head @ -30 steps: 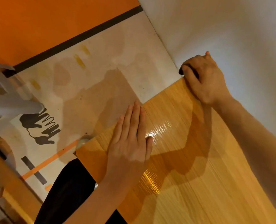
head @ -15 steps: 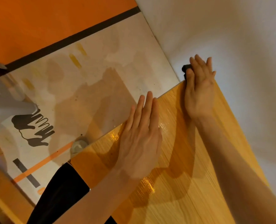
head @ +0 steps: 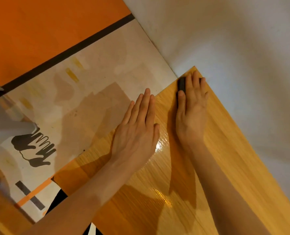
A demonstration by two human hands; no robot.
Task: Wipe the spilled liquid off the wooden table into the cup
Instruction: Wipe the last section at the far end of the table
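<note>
The left hand [head: 137, 131] lies flat on the wooden counter [head: 234, 150], its fingers [head: 146, 102] straight and together, with the tips reaching over the far edge. One second ago this hand was lower on the board, nearer to the person; since then it has slid forward toward the edge, pushing the liquid in front of it. The right hand [head: 191, 107] has also changed. Before, it was curled over the far corner by the wall; now it lies with its fingers stretched along the board, and the thumb and first finger hold a small dark block [head: 182, 84], which looks like a wiper or sponge, though I cannot tell for sure.

The spilled liquid [head: 159, 146] is visible as a shiny wet film just beside the left hand's thumb, and another glossy streak lies lower on the board, closer to the person. So the sweep has moved some of it forward, but a good part remains on the wood.

The cup is not in view now. In the earlier pictures a small round pale thing showed under the near-left edge of the counter; here that place is out of sight or covered. I judge the wiping is in the middle, and the remaining wet band needs more passes toward the place where the cup waits.
</note>
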